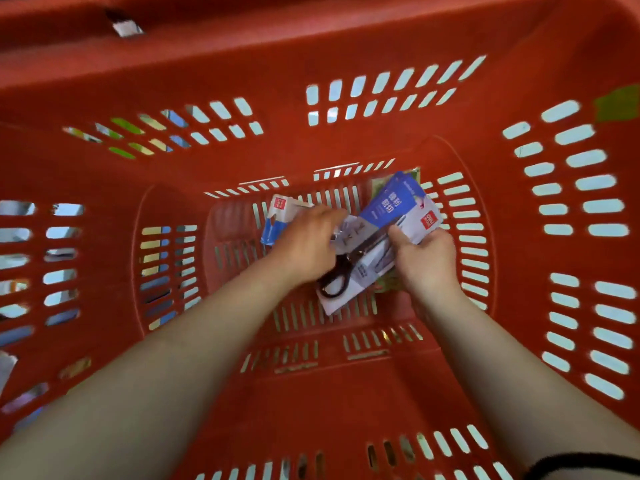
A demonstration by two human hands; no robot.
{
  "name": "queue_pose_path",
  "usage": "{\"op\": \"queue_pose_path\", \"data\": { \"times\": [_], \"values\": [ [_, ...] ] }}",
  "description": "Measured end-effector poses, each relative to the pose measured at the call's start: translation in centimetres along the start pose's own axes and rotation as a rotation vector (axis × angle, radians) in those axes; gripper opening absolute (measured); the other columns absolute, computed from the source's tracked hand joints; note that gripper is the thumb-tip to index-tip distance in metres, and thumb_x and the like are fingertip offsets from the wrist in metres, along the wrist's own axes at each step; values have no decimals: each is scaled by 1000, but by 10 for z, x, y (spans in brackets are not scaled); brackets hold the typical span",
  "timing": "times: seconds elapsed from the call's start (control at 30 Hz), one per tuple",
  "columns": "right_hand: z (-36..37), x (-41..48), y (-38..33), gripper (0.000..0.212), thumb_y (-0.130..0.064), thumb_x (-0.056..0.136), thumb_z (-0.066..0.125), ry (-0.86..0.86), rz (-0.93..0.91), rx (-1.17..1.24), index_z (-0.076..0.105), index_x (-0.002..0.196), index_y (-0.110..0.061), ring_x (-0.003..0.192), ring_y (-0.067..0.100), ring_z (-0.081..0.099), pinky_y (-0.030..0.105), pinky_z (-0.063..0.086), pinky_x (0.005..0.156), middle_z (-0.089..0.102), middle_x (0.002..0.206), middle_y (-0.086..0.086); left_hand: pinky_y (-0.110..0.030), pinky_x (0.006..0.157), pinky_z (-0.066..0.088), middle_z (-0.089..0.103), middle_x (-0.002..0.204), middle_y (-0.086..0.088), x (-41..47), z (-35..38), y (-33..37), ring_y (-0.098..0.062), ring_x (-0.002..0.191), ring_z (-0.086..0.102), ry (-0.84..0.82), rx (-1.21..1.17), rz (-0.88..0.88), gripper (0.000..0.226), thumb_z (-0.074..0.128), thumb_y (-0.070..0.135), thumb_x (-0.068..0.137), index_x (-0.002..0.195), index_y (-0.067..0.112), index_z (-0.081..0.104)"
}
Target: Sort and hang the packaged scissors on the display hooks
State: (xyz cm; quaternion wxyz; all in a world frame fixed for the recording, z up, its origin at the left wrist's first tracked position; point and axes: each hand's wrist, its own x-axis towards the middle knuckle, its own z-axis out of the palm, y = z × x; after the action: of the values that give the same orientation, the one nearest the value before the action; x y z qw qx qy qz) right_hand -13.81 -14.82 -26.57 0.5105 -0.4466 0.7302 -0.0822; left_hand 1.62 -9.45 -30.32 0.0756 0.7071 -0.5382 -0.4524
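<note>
Both my arms reach down into a deep red slotted basket (346, 109). My right hand (427, 259) grips a fanned stack of blue-and-white scissor packs (398, 202) at its lower right edge. One pack with black-handled scissors (349, 275) lies under both hands on the basket floor. My left hand (304, 247) reaches over that pack, fingers curled on its clear top edge. Another blue-and-white pack (277, 216) lies behind my left hand, partly hidden. No display hooks are in view.
The basket's red walls rise on all sides with rows of slots. Green packaging (384, 287) peeks out under the packs near my right hand. A black band (581, 462) sits on my right forearm.
</note>
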Motion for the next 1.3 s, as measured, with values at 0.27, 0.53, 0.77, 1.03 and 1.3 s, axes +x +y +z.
{"op": "queue_pose_path", "data": {
  "times": [0.27, 0.53, 0.77, 1.03, 1.3],
  "values": [
    [-24, 12, -11, 23, -23, 95, 64, 137, -268, -275, 70, 93, -1, 80, 26, 67, 29, 38, 58, 69, 85, 7, -50, 110, 26, 40, 146, -10, 26, 5, -31, -31, 134, 38, -21, 704, 5, 68, 66, 17, 87, 144, 19, 30],
    [-54, -36, -51, 32, -26, 94, 67, 164, -321, -246, 67, 80, 3, 77, 29, 68, 34, 43, 59, 73, 82, 14, -41, 79, 49, 66, 113, -15, -51, -55, -6, -38, 106, 62, -25, 323, -308, 28, 59, 13, 86, 114, 16, 56],
    [-127, -135, -138, 5, -13, 91, 70, 34, -381, -163, 72, 87, -10, 78, 2, 63, 21, 45, 67, 71, 89, 7, -29, 73, 48, 74, 95, -3, -191, -149, 78, -23, 93, 68, 176, -305, -489, 21, 60, 5, 90, 107, 13, 69],
    [-240, -260, -264, 9, -23, 88, 74, -259, -401, 95, 71, 94, -18, 80, 7, 69, 22, 54, 68, 75, 80, -14, -18, 45, 45, 67, 73, 1, -317, -263, 229, -3, 54, 58, 395, -947, -383, 13, 56, 5, 96, 103, 8, 67],
    [-271, -378, -379, 32, -43, 96, 62, -288, -374, 465, 73, 88, -14, 84, 14, 72, 37, 59, 79, 78, 86, -1, -45, 84, 56, 75, 102, -9, -403, -311, 371, -27, 91, 71, 704, -1119, -259, 22, 51, 4, 99, 110, 15, 66]
  ]
}}
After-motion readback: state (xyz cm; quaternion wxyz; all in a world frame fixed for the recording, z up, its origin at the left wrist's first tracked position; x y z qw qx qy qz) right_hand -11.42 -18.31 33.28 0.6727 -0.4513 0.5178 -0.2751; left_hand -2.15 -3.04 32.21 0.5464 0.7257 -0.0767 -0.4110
